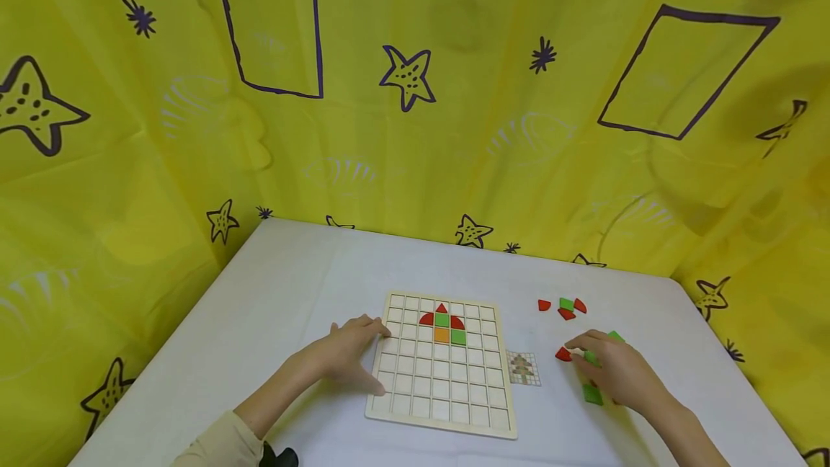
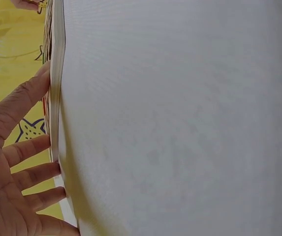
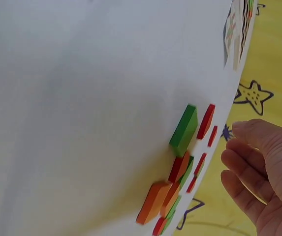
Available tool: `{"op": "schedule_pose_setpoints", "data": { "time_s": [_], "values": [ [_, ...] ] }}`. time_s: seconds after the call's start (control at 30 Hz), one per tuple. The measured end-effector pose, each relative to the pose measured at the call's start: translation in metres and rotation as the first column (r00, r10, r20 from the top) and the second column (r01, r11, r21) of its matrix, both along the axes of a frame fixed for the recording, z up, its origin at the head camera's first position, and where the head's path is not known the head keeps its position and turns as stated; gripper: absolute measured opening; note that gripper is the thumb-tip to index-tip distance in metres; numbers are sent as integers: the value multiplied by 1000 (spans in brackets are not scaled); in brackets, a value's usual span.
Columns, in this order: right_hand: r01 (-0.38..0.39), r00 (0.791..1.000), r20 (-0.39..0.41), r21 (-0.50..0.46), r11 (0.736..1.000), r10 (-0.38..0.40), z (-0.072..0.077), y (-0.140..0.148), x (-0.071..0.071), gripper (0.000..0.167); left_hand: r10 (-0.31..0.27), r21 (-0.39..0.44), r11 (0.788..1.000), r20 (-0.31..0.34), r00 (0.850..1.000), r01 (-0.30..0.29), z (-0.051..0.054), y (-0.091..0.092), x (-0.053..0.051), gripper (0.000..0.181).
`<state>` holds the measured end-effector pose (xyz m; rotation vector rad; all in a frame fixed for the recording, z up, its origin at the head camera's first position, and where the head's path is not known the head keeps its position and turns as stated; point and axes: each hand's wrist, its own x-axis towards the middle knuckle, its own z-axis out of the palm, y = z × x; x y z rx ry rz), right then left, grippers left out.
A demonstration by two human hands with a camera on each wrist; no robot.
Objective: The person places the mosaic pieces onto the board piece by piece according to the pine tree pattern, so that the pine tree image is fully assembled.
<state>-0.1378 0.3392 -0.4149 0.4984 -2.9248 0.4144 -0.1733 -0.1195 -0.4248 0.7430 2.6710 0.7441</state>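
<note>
A wooden grid board [image 1: 441,409] lies on the table with red, green and orange pieces set in its upper cells. The orange square [image 1: 442,336] sits beside a green square [image 1: 458,337]. My left hand [image 1: 344,352] rests at the board's left edge, thumb and fingers spread along it. Over the loose pieces on the right hovers my right hand [image 1: 616,370], fingers loosely bent. Close to its fingertips lies a red piece [image 1: 563,354]; a green piece [image 1: 593,393] is partly under the hand. The right wrist view shows nothing in that hand, with a green block [image 3: 184,130] and an orange block [image 3: 153,201] nearby.
A small pattern card [image 1: 523,368] with a tree-like figure lies against the board's right side. Several red pieces and a green square [image 1: 566,304] are farther back. Yellow patterned curtain [image 1: 454,143] surrounds the white table [image 1: 311,265].
</note>
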Motion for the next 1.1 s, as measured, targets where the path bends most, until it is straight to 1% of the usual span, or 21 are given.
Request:
{"op": "schedule_pose_setpoints", "data": {
  "time_s": [0.1,0.23,0.37,0.47,0.6,0.7,0.97,1.1],
  "values": [
    [42,998,47,18,999,-43,0,9,0,20,1,7,1000,6,1000,-1,-1,-1,0,80],
    [65,993,93,32,997,-68,-1,20,0,22,8,10,1000,17,1000,-8,0,-1,1,80],
    [92,980,172,40,995,-98,0,28,-3,25,15,9,1000,26,1000,-15,0,-1,1,80],
    [91,973,208,53,994,-100,-1,32,-7,26,9,10,1000,16,1000,-9,0,-1,1,79],
    [64,976,202,63,996,-75,-2,36,-11,26,1,16,1000,2,1000,-1,-1,-1,1,77],
    [53,980,190,66,996,-65,-3,37,-14,26,2,20,1000,4,1000,-2,-1,-1,0,78],
    [51,979,193,61,997,-62,-3,37,-17,27,9,7,1000,9,1000,-9,-2,-1,0,79],
    [73,976,201,50,996,-82,-4,34,-16,27,11,3,1000,18,1000,-11,-2,-1,0,79]
  ]
}}
